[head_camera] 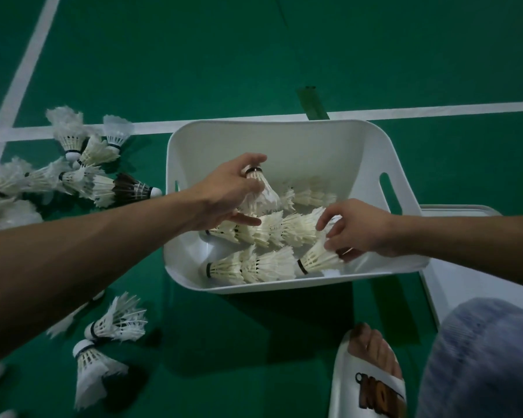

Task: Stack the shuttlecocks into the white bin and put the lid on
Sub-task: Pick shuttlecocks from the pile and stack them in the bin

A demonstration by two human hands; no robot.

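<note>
The white bin (284,137) stands on the green court floor with several rows of nested shuttlecocks (269,230) lying in it. Over the bin's left part my left hand (224,194) grips a white shuttlecock (261,196), cork end up. At the bin's right, my right hand (357,227) pinches the feather end of another shuttlecock (317,257) that lies near the front wall. The white lid (441,285) lies flat on the floor to the right of the bin, partly hidden by my right arm.
Loose shuttlecocks (82,167) lie in a pile on the floor left of the bin, more shuttlecocks (109,327) near my left forearm. My foot in a white slipper (372,375) and my knee (489,357) are at the bottom right. White court lines (151,126) cross behind.
</note>
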